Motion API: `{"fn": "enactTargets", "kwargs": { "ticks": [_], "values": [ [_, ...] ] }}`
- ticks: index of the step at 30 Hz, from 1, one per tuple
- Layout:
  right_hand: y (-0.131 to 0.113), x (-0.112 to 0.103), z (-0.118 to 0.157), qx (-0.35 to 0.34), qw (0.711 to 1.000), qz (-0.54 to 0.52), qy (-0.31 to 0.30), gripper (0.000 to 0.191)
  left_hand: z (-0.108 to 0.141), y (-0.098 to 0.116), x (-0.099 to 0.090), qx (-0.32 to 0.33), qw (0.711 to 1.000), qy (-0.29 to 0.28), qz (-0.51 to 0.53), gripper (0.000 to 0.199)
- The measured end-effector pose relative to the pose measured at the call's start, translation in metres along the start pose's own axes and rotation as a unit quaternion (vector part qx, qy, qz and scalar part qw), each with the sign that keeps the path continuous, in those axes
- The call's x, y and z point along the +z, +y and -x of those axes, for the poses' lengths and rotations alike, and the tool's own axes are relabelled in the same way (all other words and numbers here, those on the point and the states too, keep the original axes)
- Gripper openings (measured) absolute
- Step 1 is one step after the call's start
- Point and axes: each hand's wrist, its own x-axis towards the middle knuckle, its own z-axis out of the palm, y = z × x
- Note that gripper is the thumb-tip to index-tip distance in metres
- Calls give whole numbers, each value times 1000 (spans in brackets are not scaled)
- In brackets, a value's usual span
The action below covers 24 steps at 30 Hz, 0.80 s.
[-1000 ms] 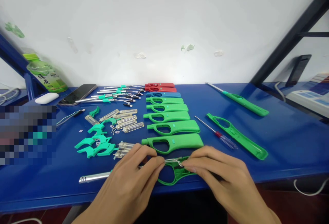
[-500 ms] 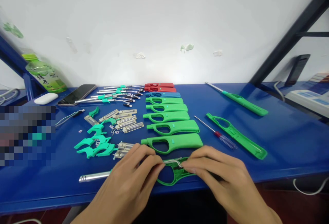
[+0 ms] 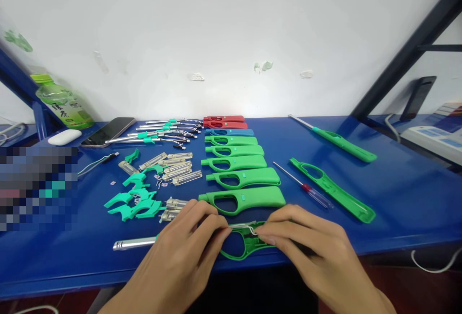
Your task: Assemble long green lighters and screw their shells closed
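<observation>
An open green lighter shell (image 3: 248, 246) lies at the table's front edge between my hands. White wires (image 3: 249, 228) run across its upper part. My left hand (image 3: 197, 244) is pinched at the wires' left end, beside a metal tube (image 3: 134, 243) that sticks out to the left from beneath it. My right hand (image 3: 306, 237) pinches the wires' right end over the shell's handle, and its fingertips hide part of the inside. Just behind lies a closed green shell (image 3: 252, 198), the nearest in a row of green, blue and red ones.
Teal trigger pieces (image 3: 144, 208) and clear fuel tanks (image 3: 186, 178) lie to the left, with a phone (image 3: 108, 132) and bottle (image 3: 65, 105) behind. On the right are a screwdriver (image 3: 314, 194), a shell half (image 3: 335, 191) and an assembled lighter (image 3: 341, 143).
The metal tube under my left hand has shifted slightly to the right and up. My hands have barely moved.
</observation>
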Motion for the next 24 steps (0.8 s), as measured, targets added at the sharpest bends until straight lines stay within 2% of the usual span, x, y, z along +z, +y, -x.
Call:
{"fn": "enactTargets", "kwargs": {
  "ticks": [7,13,18,21,24],
  "values": [
    [-1,-1,1,-9,1000,-9,-4,15,1,1,-1,5,1000,5,-3,14],
    [0,-2,1,-10,999,-6,-33,13,1,-1,0,11,1000,9,-3,14],
    [3,-1,2,-10,999,-8,-35,12,4,3,0,41,997,1,-65,21],
    [4,-1,2,-17,999,-8,-31,13,2,0,-12,33,993,34,-109,18],
    [4,-1,2,-21,999,-8,-25,12,2,-18,-40,-1,982,85,-170,17]
  ]
}}
